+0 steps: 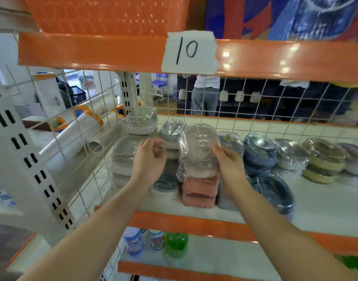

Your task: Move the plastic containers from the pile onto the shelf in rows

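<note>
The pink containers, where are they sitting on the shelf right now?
In the head view, the pink containers sit centre-front on the shelf, stacked under the clear wrapped container that the right hand grips.

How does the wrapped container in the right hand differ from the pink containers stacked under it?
The held container has a clear lid facing the camera and stands tilted up on edge; the pink containers lie flat in a stack on the shelf. The held one is gripped at its right edge by the right hand; the pink ones are untouched. The held one looks pale or clear, the others salmon pink. Both appear to be wrapped in plastic film.
</note>
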